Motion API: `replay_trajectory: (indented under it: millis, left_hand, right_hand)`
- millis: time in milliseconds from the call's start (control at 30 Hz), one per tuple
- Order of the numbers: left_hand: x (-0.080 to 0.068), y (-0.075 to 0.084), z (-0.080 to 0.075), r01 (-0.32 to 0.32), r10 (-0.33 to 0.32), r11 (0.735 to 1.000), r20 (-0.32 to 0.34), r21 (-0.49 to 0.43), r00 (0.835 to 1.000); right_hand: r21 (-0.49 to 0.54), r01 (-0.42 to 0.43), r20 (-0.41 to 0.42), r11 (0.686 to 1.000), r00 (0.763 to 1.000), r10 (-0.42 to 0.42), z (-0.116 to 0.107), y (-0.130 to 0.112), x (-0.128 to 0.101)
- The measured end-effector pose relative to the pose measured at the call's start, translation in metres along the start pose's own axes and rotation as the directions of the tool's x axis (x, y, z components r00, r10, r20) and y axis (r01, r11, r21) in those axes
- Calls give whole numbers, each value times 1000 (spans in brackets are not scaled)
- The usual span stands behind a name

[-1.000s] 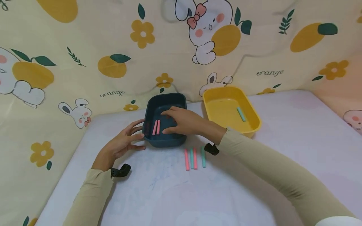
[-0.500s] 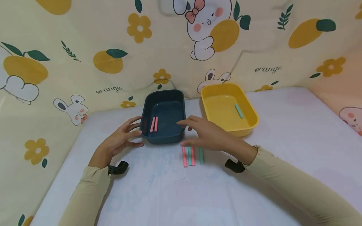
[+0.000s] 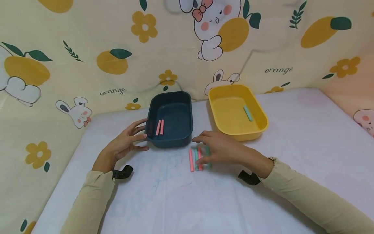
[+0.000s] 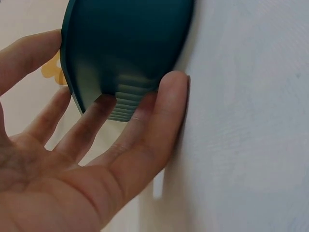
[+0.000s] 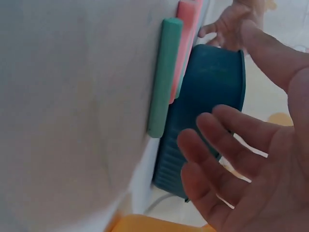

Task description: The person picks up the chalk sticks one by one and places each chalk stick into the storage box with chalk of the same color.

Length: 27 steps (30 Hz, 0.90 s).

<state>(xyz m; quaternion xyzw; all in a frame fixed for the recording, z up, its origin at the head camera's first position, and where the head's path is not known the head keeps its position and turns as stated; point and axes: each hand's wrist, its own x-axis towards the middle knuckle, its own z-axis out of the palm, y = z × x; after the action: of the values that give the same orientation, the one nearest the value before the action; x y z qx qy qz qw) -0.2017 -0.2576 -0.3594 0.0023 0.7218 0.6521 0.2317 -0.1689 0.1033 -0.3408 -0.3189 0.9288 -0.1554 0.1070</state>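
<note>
Revealing relaxed, empty hands, wrist views show the left hand (image 4: pixel 72 159) touching the blue tray (image 4: pixel 125 43).

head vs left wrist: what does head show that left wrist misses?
Head only: two pink sticks inside the dark blue bin, the yellow bin with one green stick, the sticks on the table, and the right hand over them.

Left wrist only: the ribbed handle under the bin's rim, with fingertips against it.

Both: the left hand touching the blue bin's end, and the white table.
</note>
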Motion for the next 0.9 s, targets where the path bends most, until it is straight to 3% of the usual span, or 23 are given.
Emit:
replay_trajectory:
  millis: [267, 900]
  left_hand:
    - [1, 0, 1, -11, 11, 1000, 6, 10, 1000]
    - [0, 1, -1, -3, 3, 1000, 4, 12, 1000]
  right_hand:
    - [-95, -1, -38, 995, 999, -3, 12, 8, -6]
    - [-175, 16, 14, 984, 1000, -14, 19, 4, -8]
